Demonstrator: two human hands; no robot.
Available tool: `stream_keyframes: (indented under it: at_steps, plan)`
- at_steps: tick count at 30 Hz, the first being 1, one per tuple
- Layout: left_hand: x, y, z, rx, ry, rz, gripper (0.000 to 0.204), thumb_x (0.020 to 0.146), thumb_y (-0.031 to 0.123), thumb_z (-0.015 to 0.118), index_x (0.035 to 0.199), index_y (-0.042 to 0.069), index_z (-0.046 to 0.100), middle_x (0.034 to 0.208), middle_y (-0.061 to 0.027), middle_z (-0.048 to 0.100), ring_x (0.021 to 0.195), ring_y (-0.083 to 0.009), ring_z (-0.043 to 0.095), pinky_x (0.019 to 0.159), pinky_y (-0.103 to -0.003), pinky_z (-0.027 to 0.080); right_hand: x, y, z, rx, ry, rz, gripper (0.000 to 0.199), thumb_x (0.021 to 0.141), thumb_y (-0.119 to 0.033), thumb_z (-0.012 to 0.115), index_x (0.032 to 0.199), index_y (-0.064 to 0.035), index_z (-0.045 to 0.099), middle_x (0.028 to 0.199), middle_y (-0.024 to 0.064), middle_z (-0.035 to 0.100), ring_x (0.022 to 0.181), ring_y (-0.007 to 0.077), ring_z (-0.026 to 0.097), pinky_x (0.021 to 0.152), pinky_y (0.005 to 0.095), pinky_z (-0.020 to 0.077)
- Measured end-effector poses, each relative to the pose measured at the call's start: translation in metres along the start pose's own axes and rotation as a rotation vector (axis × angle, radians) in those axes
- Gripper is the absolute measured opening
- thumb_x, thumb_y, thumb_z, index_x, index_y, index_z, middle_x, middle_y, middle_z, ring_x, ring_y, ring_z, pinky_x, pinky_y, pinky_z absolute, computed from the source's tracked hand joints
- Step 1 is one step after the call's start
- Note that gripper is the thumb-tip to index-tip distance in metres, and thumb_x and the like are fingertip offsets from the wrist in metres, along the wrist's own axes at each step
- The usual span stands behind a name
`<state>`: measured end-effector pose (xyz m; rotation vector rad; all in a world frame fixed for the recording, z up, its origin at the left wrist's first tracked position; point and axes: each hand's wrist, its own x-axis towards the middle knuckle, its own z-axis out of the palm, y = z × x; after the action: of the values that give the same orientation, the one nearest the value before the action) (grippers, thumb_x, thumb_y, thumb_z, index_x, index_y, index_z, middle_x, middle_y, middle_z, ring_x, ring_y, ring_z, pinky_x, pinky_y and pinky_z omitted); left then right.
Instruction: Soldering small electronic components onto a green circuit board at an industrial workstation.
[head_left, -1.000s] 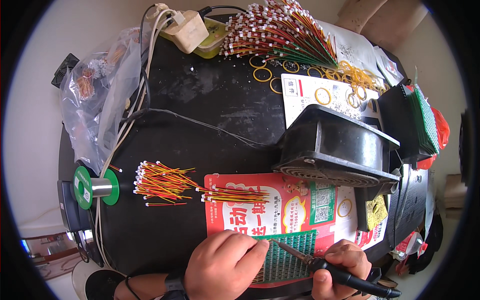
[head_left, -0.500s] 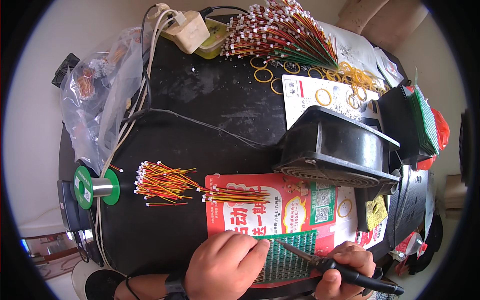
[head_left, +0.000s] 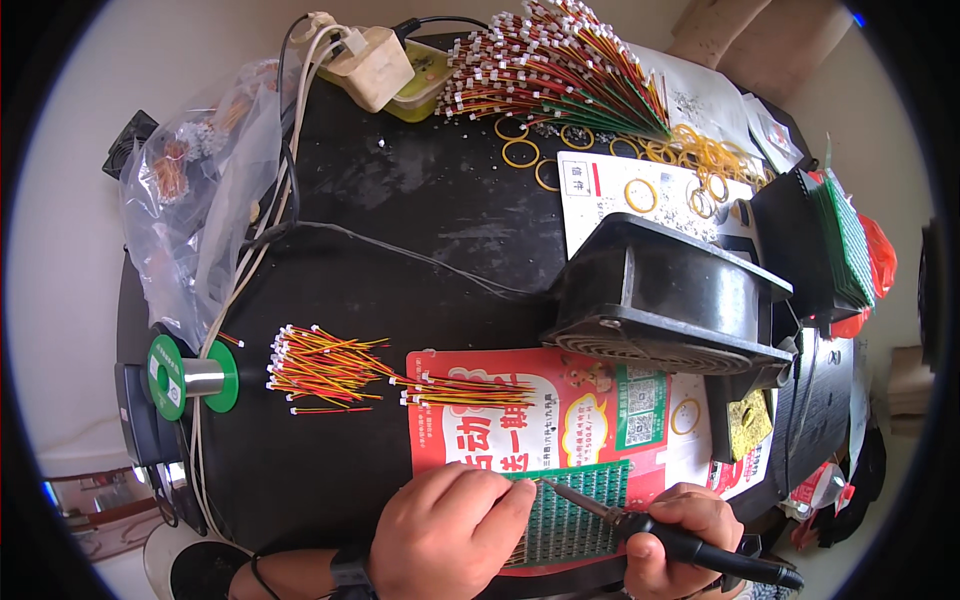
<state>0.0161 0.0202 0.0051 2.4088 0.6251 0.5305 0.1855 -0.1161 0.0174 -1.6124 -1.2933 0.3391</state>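
Note:
My right hand (head_left: 690,540) grips a soldering iron (head_left: 665,540) by its black handle. The iron's metal tip reaches left to the upper part of a green circuit board panel (head_left: 580,515), close to my left fingertips. My left hand (head_left: 450,530) is closed in a pinch at the panel's upper left part; what lies between its fingers is hidden. Thin wires show at the panel's left side, under that hand. Beyond the panel, a row of red and yellow wires with white connectors (head_left: 465,391) lies on a red and white printed sheet (head_left: 435,435).
A loose wire pile (head_left: 325,370) and a solder spool (head_left: 205,378) lie left. A black fan (head_left: 670,295) stands beyond the panel, with a yellow sponge (head_left: 748,425) nearby. Farther back are a large wire bundle (head_left: 570,75), rubber bands (head_left: 690,150), a plastic bag (head_left: 210,190) and cables.
The whole view has shifted very slightly. Both hands keep nearly the same pose, and the iron's tip is still beside my left fingertips.

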Motion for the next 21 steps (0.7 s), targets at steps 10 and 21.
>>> stream_keyframes:
  at_steps: [10,21]
  plan:
    - [0.0003,-0.0012,-0.0015,0.002,-0.018,0.011,0.017,0.078,-0.001,0.067,0.095,0.000,0.071,0.082,-0.0098,0.060,0.075,-0.0293,0.061,0.067,-0.039,0.052,-0.0001,0.0002,0.0001,0.011,0.000,0.002,0.027,0.093,-0.012,0.072,0.102,0.0071,0.055,0.067,0.0153,0.060,0.051,0.0220,0.057,0.047,0.0315,0.0435]
    - [0.0009,0.0004,-0.0001,0.010,-0.003,0.008,0.017,0.078,0.000,0.067,0.095,0.000,0.070,0.083,-0.0100,0.060,0.075,-0.0294,0.061,0.067,-0.039,0.053,-0.0073,0.0040,-0.0013,0.084,0.077,-0.024,0.026,0.095,-0.011,0.069,0.105,0.0095,0.056,0.073,0.0151,0.062,0.056,0.0193,0.059,0.052,0.0302,0.0473]
